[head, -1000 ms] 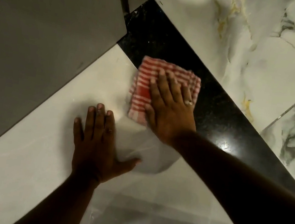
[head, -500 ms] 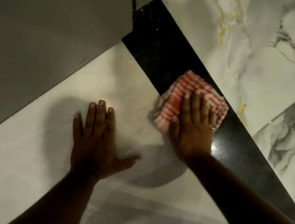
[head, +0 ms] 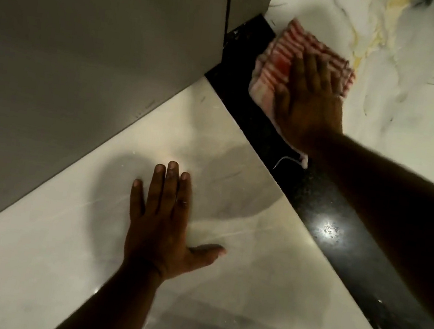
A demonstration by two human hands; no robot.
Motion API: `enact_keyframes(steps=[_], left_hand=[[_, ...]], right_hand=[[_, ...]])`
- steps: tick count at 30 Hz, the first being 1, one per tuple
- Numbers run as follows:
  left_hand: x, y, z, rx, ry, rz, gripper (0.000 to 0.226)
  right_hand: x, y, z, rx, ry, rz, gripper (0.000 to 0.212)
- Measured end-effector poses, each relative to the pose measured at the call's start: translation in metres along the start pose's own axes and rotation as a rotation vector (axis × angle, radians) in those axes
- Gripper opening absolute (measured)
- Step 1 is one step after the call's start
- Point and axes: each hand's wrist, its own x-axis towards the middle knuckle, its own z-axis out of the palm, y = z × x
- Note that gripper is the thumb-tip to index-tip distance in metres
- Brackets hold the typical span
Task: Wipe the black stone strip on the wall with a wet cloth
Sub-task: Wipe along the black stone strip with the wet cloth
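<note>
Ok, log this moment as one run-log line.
right hand: pressing cloth flat on black strip, near grey panel | left hand: flat on pale tile

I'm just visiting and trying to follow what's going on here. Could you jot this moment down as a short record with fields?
activity: wiping a wall strip
right hand: flat, pressing the cloth on the strip's upper end
cloth: red and white striped, folded, a loose thread trailing below
black stone strip: glossy, runs diagonally, shows a light glare
left hand: empty, palm spread flat on the pale tile
grey panel: meets the strip's upper end
veined marble tile: on the strip's far side
</note>
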Motion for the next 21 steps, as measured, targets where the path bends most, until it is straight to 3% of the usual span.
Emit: enact_keyframes(steps=[4, 7, 11, 14, 17, 19, 21], left_hand=[[0.0, 0.001, -0.005, 0.001, -0.021, 0.0, 0.139], [-0.002, 0.001, -0.007, -0.013, -0.034, -0.019, 0.138], [0.0, 0.002, -0.006, -0.01, -0.004, -0.015, 0.137], [-0.001, 0.003, -0.003, -0.002, 0.005, -0.004, 0.137], [-0.001, 0.002, -0.004, 0.01, -0.003, -0.01, 0.137], [-0.001, 0.002, -0.003, 0.002, 0.003, -0.003, 0.137], [0.0, 0.002, -0.003, -0.003, 0.003, 0.001, 0.137]], right_hand=[[-0.028, -0.027, 0.008, -0.088, -0.029, -0.206, 0.069], [0.015, -0.052, -0.002, -0.143, -0.091, -0.316, 0.073], [0.048, -0.045, -0.011, -0.161, -0.03, -0.39, 0.07], [0.044, -0.039, -0.001, -0.083, 0.034, -0.243, 0.067], [0.037, -0.028, -0.001, 0.03, -0.008, -0.025, 0.068], [0.016, -0.023, 0.0, 0.012, -0.016, -0.017, 0.07], [-0.001, -0.028, 0.002, -0.037, -0.043, -0.13, 0.071]])
